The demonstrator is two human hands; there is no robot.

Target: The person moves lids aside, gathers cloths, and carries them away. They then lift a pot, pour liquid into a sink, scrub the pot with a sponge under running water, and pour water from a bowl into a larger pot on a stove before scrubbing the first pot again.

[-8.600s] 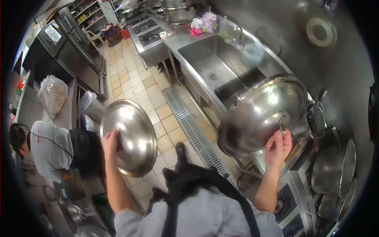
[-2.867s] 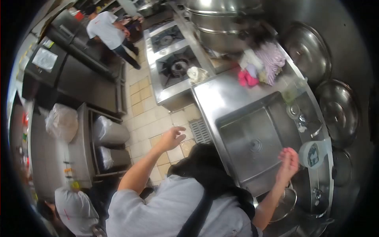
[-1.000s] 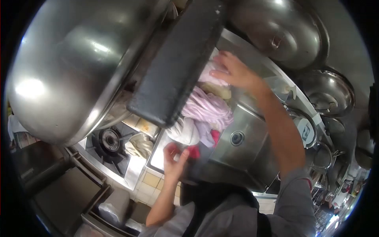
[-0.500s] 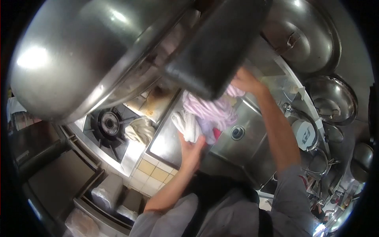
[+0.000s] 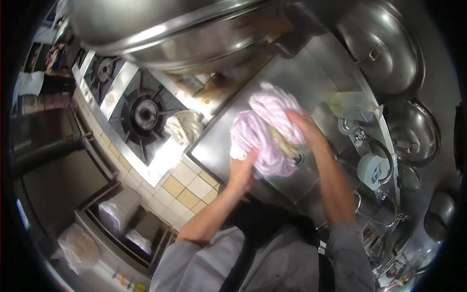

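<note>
Between my two hands is a bundle of crumpled cloths, held above the steel sink unit [image 5: 214, 151]. My left hand [image 5: 242, 170] is closed on the lower left of the bundle, on a pinkish-lilac cloth [image 5: 258, 141] with a bit of white beside it. My right hand [image 5: 305, 127] grips the upper right side, on a pink striped cloth [image 5: 277, 109]. A beige cloth [image 5: 283, 142] shows between these two. Some of my fingers are hidden by the folds.
A cream cloth [image 5: 184, 127] lies beside the gas burner [image 5: 146, 113] at the left. Large steel pans [image 5: 384, 44] stand at the right, near a faucet [image 5: 382, 146] and a white round container [image 5: 373, 170]. A big steel vessel [image 5: 160, 24] hangs over the top.
The view has shifted, showing more of the stove. The dark object overhead has moved off the cloths. My hands now hold the bundle from both sides, and the beige cloth shows more.
</note>
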